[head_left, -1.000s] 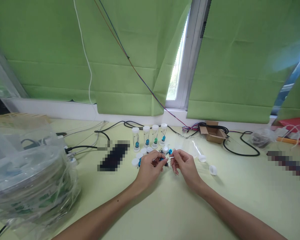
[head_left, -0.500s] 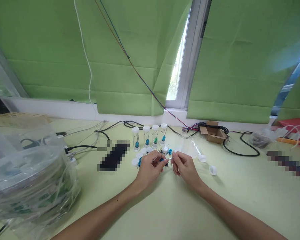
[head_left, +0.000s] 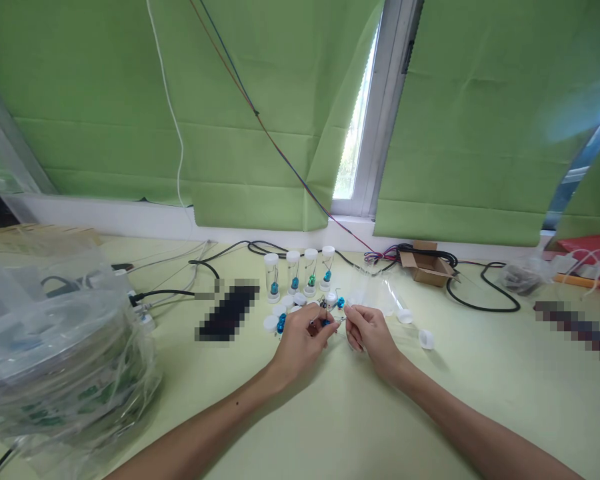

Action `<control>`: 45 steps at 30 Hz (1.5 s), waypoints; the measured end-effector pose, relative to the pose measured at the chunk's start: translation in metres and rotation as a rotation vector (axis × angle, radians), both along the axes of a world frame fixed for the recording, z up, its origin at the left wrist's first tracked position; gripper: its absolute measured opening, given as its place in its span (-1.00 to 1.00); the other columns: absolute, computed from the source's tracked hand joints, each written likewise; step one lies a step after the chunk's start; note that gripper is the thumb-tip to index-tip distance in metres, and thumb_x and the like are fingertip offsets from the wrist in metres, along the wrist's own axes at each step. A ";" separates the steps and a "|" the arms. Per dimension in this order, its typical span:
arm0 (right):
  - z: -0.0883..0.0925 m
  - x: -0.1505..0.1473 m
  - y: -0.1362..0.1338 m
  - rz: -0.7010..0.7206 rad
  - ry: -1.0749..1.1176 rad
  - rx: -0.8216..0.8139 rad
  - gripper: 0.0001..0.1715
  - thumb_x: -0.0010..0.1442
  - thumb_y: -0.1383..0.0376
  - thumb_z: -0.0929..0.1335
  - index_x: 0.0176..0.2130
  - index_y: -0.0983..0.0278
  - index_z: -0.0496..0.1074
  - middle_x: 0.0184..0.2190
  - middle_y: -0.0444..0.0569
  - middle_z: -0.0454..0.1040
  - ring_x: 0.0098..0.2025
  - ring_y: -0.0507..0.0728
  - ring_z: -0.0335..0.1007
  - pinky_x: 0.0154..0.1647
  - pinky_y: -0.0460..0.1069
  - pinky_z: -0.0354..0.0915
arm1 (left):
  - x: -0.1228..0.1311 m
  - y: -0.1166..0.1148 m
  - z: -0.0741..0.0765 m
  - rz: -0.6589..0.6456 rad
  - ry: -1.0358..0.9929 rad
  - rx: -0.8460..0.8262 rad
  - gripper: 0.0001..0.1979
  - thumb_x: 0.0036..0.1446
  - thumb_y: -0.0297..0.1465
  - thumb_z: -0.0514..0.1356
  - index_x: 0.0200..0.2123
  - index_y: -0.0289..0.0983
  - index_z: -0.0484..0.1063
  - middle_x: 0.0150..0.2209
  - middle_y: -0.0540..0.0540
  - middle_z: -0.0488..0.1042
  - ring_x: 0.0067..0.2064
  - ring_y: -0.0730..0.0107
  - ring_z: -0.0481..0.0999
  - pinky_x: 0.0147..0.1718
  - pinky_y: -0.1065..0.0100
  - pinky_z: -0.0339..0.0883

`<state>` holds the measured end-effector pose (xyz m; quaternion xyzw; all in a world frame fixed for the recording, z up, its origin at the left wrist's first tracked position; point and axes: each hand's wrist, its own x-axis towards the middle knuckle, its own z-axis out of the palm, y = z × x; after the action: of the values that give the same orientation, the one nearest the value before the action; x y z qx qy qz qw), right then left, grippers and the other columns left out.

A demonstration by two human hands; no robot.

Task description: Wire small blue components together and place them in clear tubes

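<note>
My left hand [head_left: 303, 343] is closed in a pinch on a small blue piece with thin wire-like metal [head_left: 325, 323]; its exact kind is too small to make out. Thumb and finger of my right hand [head_left: 375, 337] are pinched at the piece's thin end, so the two hands nearly meet. Just beyond my fingers lies another blue piece [head_left: 341, 303] among small dark and white parts. Several clear tubes [head_left: 293, 269] with white ends stand upright behind, holding blue or green pieces with bent wires. White caps [head_left: 271, 325] and a blue piece [head_left: 281, 323] lie left of my left hand.
To the right are a clear tube [head_left: 389, 293] with a white cap [head_left: 405, 316] and a loose white cap [head_left: 427, 340]. An open cardboard box [head_left: 429, 272] and black cables [head_left: 480, 308] sit farther back. A plastic-wrapped round bundle [head_left: 75, 360] fills the left side.
My left hand has shifted slightly and its fingers have opened out a little, showing more of the small piece. My right hand stays pinched in nearly the same place.
</note>
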<state>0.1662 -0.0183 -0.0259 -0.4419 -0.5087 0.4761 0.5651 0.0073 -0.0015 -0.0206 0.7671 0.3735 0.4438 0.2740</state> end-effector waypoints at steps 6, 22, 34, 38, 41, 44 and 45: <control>-0.004 0.000 0.001 0.023 0.046 -0.047 -0.48 0.15 0.01 0.36 -0.63 0.26 0.25 -0.83 -0.32 0.01 -0.79 -0.09 -0.04 -0.71 -0.11 -0.11 | 0.000 -0.001 0.000 0.010 0.040 0.042 -0.81 0.16 -0.29 0.22 -0.43 -0.26 0.42 -0.49 0.02 0.37 -0.52 0.50 0.34 -0.52 0.44 0.22; 0.002 -0.005 -0.003 0.038 0.184 -0.184 -0.55 0.04 0.08 0.41 -0.66 0.25 0.23 -0.83 -0.31 0.04 -0.79 -0.09 -0.11 -0.77 -0.14 -0.16 | -0.001 -0.003 0.002 0.019 0.096 0.130 -0.79 0.17 -0.32 0.22 -0.47 -0.27 0.42 -0.51 0.02 0.37 -0.51 0.48 0.32 -0.50 0.43 0.18; 0.002 -0.004 -0.002 0.054 0.183 -0.190 -0.54 0.06 0.09 0.40 -0.66 0.24 0.21 -0.82 -0.30 0.07 -0.78 -0.09 -0.11 -0.77 -0.13 -0.12 | -0.001 -0.003 0.001 0.021 0.134 0.223 -0.79 0.20 -0.34 0.19 -0.48 -0.27 0.43 -0.51 0.02 0.36 -0.50 0.48 0.29 -0.49 0.42 0.16; 0.002 -0.006 -0.003 0.021 0.193 -0.192 -0.52 0.06 0.06 0.41 -0.66 0.24 0.22 -0.83 -0.32 0.03 -0.78 -0.08 -0.08 -0.77 -0.13 -0.07 | -0.001 -0.001 -0.001 0.021 0.125 0.233 -0.78 0.20 -0.32 0.19 -0.47 -0.26 0.45 -0.49 0.01 0.37 -0.50 0.47 0.29 -0.50 0.41 0.15; 0.000 -0.007 -0.003 0.014 0.207 -0.209 -0.49 0.06 0.00 0.41 -0.66 0.25 0.25 -0.83 -0.31 0.02 -0.78 -0.07 -0.05 -0.77 -0.13 -0.04 | -0.002 0.001 -0.001 0.012 0.131 0.235 -0.79 0.20 -0.32 0.19 -0.46 -0.26 0.47 -0.48 0.00 0.38 -0.49 0.47 0.29 -0.49 0.41 0.15; -0.002 -0.007 -0.001 0.004 0.177 -0.190 -0.46 0.05 -0.05 0.41 -0.65 0.26 0.27 -0.83 -0.30 0.05 -0.78 -0.07 -0.02 -0.77 -0.13 -0.04 | -0.002 0.002 -0.001 0.022 0.134 0.225 -0.82 0.19 -0.32 0.21 -0.44 -0.25 0.49 -0.48 0.01 0.39 -0.50 0.47 0.29 -0.49 0.41 0.16; -0.003 -0.006 0.000 -0.004 0.153 -0.166 -0.45 0.06 -0.06 0.41 -0.65 0.26 0.28 -0.83 -0.29 0.06 -0.78 -0.07 -0.02 -0.77 -0.13 -0.04 | -0.002 0.002 0.000 0.027 0.131 0.215 -0.82 0.18 -0.32 0.21 -0.44 -0.24 0.50 -0.49 0.01 0.39 -0.51 0.47 0.28 -0.48 0.41 0.16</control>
<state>0.1600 -0.0186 -0.0291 -0.4506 -0.4220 0.5478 0.5646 0.0053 0.0003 -0.0208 0.8143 0.3511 0.4339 0.1594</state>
